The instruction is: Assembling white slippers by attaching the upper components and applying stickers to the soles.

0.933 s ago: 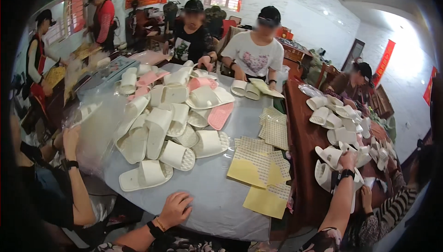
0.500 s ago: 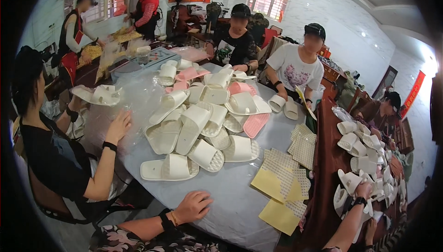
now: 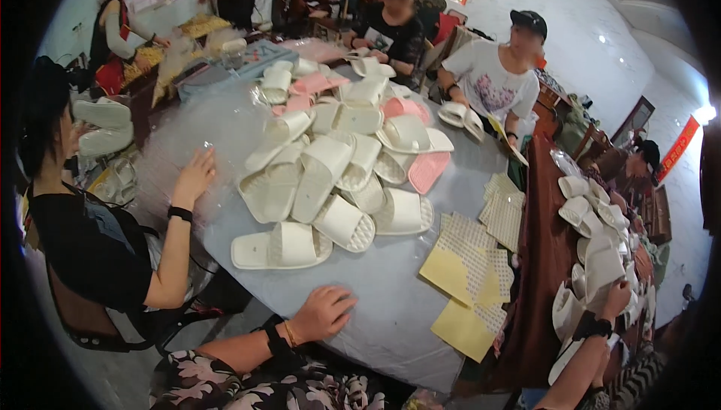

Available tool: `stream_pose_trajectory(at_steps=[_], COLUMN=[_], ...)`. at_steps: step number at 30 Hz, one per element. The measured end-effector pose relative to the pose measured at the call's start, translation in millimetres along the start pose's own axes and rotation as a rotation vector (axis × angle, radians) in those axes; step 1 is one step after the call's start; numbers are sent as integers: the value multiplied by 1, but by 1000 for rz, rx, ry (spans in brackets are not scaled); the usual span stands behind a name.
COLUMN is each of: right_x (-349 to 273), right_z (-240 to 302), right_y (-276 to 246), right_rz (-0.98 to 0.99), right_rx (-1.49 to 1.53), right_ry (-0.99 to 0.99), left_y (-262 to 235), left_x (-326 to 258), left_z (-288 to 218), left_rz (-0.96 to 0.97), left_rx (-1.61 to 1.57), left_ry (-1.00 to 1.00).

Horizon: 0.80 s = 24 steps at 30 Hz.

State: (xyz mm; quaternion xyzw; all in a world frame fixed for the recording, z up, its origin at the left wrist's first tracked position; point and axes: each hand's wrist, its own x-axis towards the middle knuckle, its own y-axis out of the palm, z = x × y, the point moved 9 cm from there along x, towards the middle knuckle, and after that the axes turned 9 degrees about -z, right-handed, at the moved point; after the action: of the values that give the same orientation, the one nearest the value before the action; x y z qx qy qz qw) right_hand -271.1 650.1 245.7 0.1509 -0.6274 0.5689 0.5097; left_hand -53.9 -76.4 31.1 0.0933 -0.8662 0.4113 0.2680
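Head view, left to right: a co-worker in black sits at my left, one hand (image 3: 194, 176) flat on clear plastic wrap. My left hand (image 3: 324, 312) rests palm down on the grey surface (image 3: 375, 290), fingers spread, holding nothing, just below a lone cream slipper (image 3: 279, 247) lying flat. Behind it, a heap of slippers (image 3: 342, 158), cream with a few pink, piled loose. Yellow and mesh-patterned sheets (image 3: 469, 275) lie between my hands. My right hand (image 3: 612, 297) is out at the far edge, among more cream slippers (image 3: 597, 218) on a dark red surface; I cannot tell whether that grip is closed on one. My judgement: take one slipper by the strap, clear of its neighbours, so the pile doesn't slide.
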Motion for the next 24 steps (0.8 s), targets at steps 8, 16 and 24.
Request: stream_pose_trajectory(at_steps=[8, 16, 24], right_x=[-96, -301, -405], right_z=[170, 296, 353], right_y=[-163, -196, -195], right_rz=[338, 781, 1044], right_rx=[1160, 1052, 1063], right_ry=[270, -90, -138], left_y=[-25, -8, 19], left_x=[18, 14, -32], left_z=[32, 18, 48], left_rz=[-98, 41, 242], left_rx=[-42, -368, -1183], left_ry=[-178, -303, -1036])
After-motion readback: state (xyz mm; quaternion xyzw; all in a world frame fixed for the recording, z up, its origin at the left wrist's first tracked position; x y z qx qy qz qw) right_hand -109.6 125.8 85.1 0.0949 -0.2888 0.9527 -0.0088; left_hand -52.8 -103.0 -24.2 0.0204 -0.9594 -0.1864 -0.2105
